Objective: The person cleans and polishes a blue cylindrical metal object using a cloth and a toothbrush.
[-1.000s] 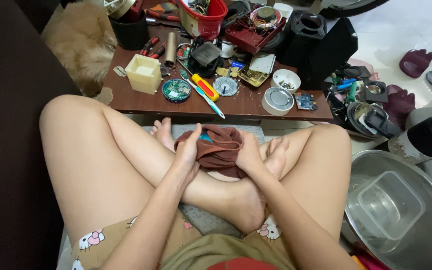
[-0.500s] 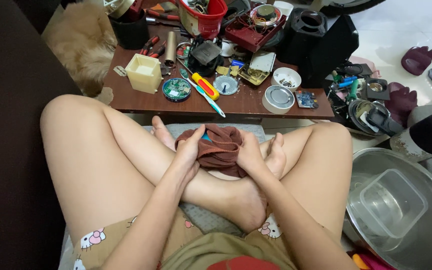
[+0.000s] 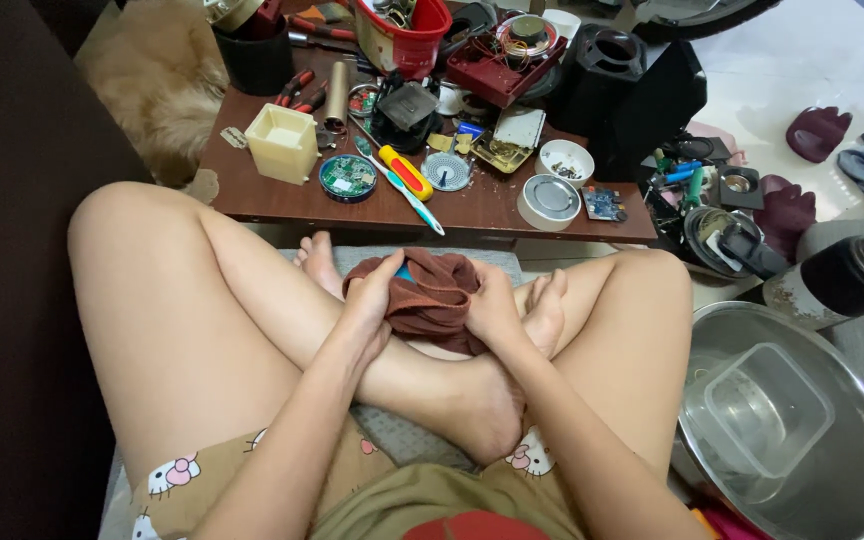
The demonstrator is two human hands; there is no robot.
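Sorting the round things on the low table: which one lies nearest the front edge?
The white round lidded tin, at the table's right front, beside the small white bowl. The green circuit disc and grey dial sit farther back.

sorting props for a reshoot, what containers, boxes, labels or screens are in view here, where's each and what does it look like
No screens or readable labels show; these containers do:
Cream square box: left end of the low brown table, open top.
Red bucket: table's far edge, round, full of metal bits.
White bowl: table's right part, small parts inside.
Clear plastic tub: inside the steel basin, lower right.
Both hands grip a brown cloth.
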